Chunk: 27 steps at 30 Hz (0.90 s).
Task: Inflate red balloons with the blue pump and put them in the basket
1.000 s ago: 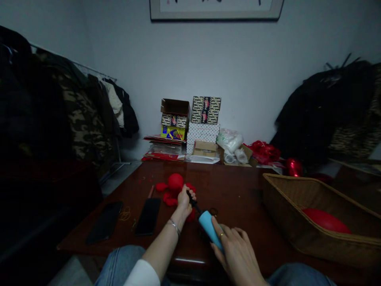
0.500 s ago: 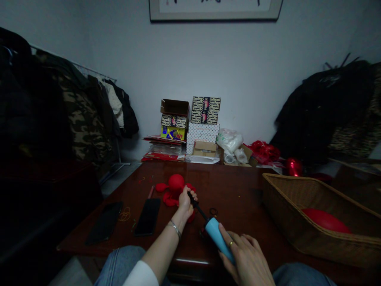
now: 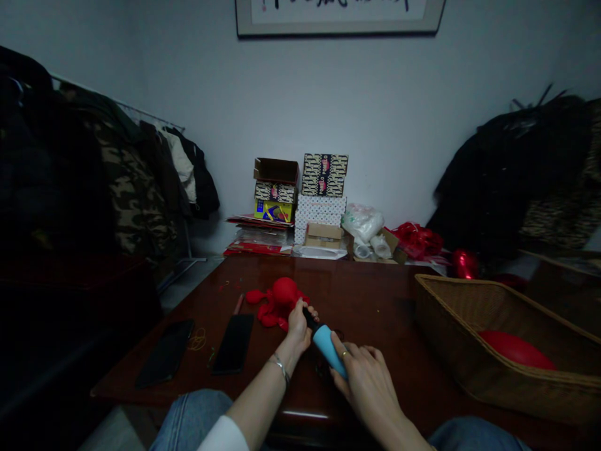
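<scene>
My left hand is closed around the black front end of a light blue hand balloon pump. A round, partly inflated red balloon stands just beyond its fingers; the balloon's neck is hidden by the hand. Wrapped over the blue barrel is my right hand, at the near end of the pump. The pump slants from lower right to upper left above the table. Limp and small red balloons lie bunched beside the round one, left of my left hand.
A brown table carries two dark phones at left, yellow rubber bands and a reddish stick. On the right, a wicker basket holds a red balloon. Stacked boxes stand behind the table.
The blue barrel has slid up and left toward my left hand, covering the black shaft that showed between them. My right hand moved with it. The round balloon shifted slightly right.
</scene>
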Each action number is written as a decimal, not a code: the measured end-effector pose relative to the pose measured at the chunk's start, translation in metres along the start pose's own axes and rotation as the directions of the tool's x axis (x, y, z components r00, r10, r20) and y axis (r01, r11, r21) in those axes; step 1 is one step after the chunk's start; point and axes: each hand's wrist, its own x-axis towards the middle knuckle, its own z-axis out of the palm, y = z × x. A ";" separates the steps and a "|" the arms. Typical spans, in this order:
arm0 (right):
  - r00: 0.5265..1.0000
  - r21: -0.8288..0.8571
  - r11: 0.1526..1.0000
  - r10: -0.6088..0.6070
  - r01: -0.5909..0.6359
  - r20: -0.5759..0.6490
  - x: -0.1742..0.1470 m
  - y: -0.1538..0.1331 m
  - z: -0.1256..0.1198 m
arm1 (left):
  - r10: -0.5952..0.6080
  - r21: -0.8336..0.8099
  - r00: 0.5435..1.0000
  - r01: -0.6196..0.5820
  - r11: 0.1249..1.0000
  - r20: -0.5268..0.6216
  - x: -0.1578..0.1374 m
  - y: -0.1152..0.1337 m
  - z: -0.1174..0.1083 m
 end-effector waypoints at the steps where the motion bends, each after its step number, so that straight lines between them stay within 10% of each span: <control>1: 1.000 -0.002 1.000 0.003 -0.003 -0.001 0.002 -0.001 0.001 | 0.005 0.006 1.000 -0.005 1.000 0.002 0.000 0.001 0.000; 27: 0.980 0.002 0.989 -0.149 0.151 -0.134 -0.050 0.030 0.014 | 0.065 -0.018 0.996 -0.066 0.998 -0.057 0.017 0.022 -0.008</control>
